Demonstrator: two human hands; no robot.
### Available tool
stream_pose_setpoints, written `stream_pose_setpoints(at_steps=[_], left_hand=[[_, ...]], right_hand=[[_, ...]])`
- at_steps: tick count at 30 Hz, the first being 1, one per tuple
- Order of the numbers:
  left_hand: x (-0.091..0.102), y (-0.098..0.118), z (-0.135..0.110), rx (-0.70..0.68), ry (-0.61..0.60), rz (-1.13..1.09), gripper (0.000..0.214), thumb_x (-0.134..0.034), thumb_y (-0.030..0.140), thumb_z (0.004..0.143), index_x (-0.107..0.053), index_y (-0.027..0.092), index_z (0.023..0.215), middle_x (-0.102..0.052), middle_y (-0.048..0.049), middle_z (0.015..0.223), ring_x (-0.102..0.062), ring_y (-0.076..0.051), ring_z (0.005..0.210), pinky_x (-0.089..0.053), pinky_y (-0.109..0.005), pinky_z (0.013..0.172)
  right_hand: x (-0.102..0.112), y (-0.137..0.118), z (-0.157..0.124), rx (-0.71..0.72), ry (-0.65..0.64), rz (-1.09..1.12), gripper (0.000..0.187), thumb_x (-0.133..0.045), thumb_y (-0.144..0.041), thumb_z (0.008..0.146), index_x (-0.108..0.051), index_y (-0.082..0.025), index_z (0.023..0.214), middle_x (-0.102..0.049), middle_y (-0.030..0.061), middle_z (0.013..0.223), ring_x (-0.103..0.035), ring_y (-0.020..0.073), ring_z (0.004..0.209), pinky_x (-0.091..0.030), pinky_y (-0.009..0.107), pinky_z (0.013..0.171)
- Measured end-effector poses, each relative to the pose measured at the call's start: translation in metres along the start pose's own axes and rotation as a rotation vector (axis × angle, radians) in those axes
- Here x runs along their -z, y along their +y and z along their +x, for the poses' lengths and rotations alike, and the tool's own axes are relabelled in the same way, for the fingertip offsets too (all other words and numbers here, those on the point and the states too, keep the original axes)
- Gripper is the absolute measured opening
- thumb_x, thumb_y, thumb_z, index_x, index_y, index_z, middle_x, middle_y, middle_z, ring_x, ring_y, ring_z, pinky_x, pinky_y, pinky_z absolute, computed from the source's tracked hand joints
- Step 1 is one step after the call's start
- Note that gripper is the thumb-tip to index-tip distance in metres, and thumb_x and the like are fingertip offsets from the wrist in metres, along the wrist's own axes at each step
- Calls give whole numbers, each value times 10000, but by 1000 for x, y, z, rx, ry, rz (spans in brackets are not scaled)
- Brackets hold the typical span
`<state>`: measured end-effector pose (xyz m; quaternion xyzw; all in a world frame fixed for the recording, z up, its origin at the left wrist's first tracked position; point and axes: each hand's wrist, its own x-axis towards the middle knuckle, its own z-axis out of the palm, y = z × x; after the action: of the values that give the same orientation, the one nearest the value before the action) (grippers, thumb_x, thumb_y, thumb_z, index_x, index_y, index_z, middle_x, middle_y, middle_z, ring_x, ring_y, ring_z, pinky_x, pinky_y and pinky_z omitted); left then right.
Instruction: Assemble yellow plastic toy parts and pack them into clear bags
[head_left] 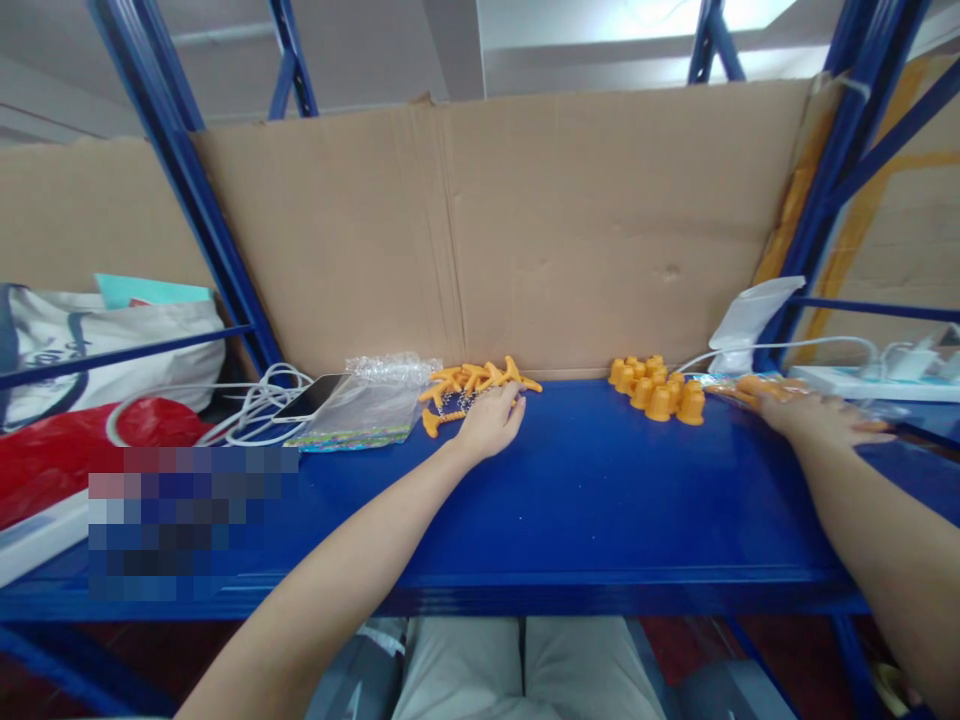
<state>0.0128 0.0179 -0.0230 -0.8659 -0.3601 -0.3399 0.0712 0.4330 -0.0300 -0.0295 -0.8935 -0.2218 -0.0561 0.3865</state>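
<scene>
A pile of orange T-shaped handles (469,378), some with small metal chains, lies at the back against the cardboard. My left hand (491,418) is at the pile's right side, its fingers curled down and closed on an orange handle that it partly hides. Right of centre stands a group of small orange cups (656,388), bottoms up. Beyond them my right hand (817,418) reaches over a clear plastic bag (724,384) with orange pieces in it. Its fingers are smeared and partly hidden, so their grip cannot be made out.
On the blue shelf (570,500), clear plastic bags (367,410), a phone (307,397) and coiled white cable (262,405) lie left. A red bag (142,428) sits farther left. A power strip (877,382) is at far right. Cardboard (585,230) walls the back between blue posts.
</scene>
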Motion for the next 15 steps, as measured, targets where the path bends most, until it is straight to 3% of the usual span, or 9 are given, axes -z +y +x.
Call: stream_pose_setpoints(at_steps=[3,6,11,15], left_hand=[[-1,-1,-1,-5,-14,0,243,-361,229,943,-561,167,1068,-681,-114,1030,-637,-239,979,-500,-404,900],[-2,-2,0,-15,-32,4,239,-375,221,930,-582,170,1037,-685,-110,1029,-643,-236,982,-504,-398,906],[-3,-4,1,-10,-61,20,222,-415,209,903,-620,189,985,-693,-88,1022,-645,-228,983,-501,-396,925],[-5,-8,0,29,-171,86,206,-482,192,859,-632,183,1000,-680,-105,1095,-622,-247,1074,-464,-417,989]], right_hand=[[-3,-3,-3,-43,65,44,891,-530,-519,764,-339,-25,1481,-305,383,1458,-193,426,1424,-204,691,995],[-7,-2,-2,-42,114,94,872,-527,-517,762,-345,-72,1490,-315,376,1456,-213,446,1413,-185,712,984],[-6,2,3,-53,23,-1,915,-484,-584,767,-331,-43,1489,-269,355,1491,-118,422,1443,-156,660,1032],[-7,6,17,2,21,-7,881,-450,-633,784,-403,-67,1457,-342,383,1435,-261,486,1374,-173,718,985]])
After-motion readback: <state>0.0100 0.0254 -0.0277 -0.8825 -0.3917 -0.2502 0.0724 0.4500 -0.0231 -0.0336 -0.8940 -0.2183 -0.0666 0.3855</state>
